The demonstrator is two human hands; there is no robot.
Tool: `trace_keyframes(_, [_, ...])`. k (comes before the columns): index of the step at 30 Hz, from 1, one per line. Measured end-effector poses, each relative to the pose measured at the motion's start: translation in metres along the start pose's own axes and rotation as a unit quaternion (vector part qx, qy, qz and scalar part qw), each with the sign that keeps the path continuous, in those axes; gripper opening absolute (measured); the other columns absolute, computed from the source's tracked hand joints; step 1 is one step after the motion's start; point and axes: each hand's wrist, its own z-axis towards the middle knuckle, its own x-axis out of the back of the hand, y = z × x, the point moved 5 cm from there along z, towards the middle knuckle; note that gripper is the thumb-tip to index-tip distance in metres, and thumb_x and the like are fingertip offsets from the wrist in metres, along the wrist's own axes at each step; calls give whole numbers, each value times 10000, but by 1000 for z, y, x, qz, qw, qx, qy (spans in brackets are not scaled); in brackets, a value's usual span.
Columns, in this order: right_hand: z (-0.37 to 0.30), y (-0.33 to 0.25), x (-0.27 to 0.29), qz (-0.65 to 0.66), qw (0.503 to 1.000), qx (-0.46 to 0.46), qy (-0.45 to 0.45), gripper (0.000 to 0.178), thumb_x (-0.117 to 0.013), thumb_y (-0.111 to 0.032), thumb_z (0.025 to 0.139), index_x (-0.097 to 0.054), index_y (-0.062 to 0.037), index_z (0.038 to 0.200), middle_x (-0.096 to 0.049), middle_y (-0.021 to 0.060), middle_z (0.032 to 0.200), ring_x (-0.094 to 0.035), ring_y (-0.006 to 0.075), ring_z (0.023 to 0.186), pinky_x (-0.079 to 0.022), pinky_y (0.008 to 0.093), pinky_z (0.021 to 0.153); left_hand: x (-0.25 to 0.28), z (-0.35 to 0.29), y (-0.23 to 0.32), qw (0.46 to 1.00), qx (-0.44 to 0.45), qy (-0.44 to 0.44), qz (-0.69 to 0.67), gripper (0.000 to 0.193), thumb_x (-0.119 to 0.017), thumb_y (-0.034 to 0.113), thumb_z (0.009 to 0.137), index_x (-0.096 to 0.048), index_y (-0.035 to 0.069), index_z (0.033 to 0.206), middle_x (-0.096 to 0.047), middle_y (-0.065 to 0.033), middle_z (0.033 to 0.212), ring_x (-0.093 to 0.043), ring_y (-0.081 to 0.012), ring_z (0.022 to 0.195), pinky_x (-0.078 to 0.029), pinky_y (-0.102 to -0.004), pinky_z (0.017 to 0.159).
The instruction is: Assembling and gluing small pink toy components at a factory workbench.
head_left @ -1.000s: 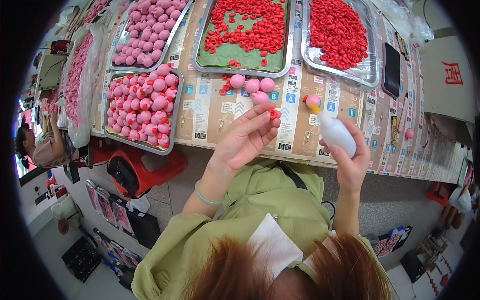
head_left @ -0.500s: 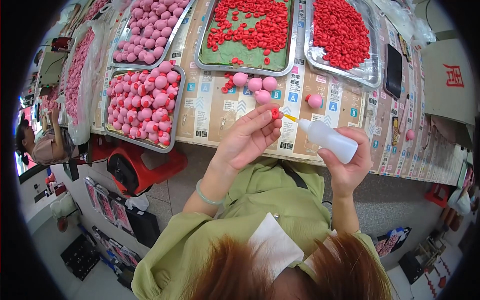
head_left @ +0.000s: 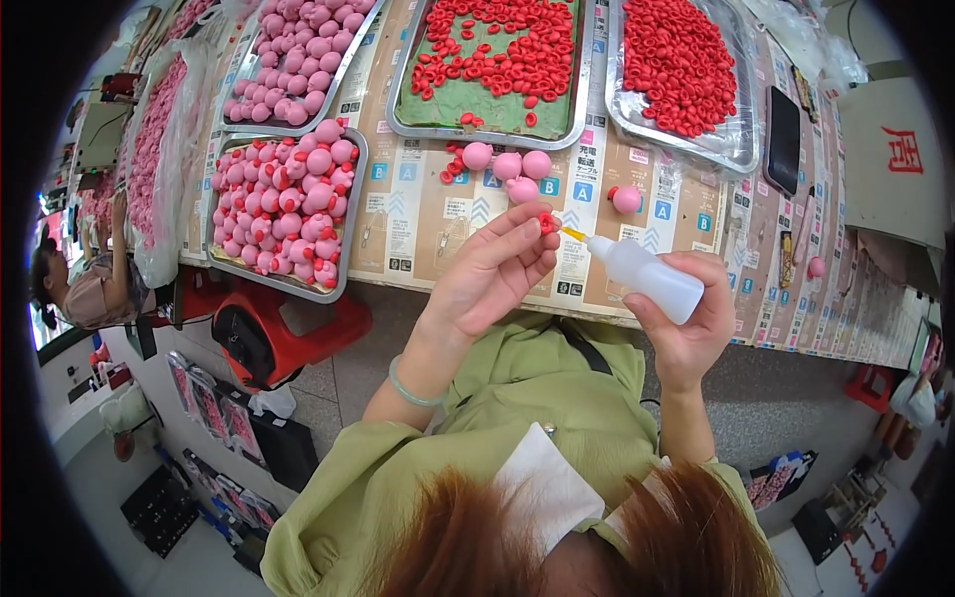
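Observation:
Between the thumb and fingers of my left hand (head_left: 497,264) is pinched a small red ring-shaped piece (head_left: 546,223). My right hand (head_left: 691,323) grips a white squeeze bottle (head_left: 652,278), tilted so its yellow tip (head_left: 574,235) points at the red piece, at or very near it. Just beyond my left hand lie a few pink balls (head_left: 507,166) with small knobs, beside several loose red pieces (head_left: 453,170). One more pink ball (head_left: 627,200), with red on its side, sits apart, beyond the bottle.
A metal tray (head_left: 360,199) at left holds pink balls with red pieces; another tray (head_left: 341,90) behind it holds plain pink ones. Red pieces fill a green-lined tray (head_left: 396,109) and a right-hand tray (head_left: 751,159). A black phone (head_left: 782,139) lies at right. Another person (head_left: 95,284) sits far left.
My right hand and the bottle have shifted slightly left, bringing the yellow tip closer to the red piece. My left hand has barely moved.

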Motion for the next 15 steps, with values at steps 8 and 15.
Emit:
trace_keyframes(8, [0,-3,-2,12,1000,4,-22,410,-755,-75,568,-515,-5,893,-526,82,819,-526,166,748,-427,250,649,2,0,-1,1000,-4,13,-1,201,-511,61,813,-506,44,1013,-545,-44,927,-530,-130,843,-450,-250,757])
trace_keyframes(15, [1,44,34,275,938,-183,108,346,-567,45,705,-396,0,1002,-495,88,963,-508,147,849,-418,266,731,6,3,4,1000,-8,-10,-12,213,-506,47,812,-508,50,1025,-545,-48,945,-533,-131,846,-450,-253,753])
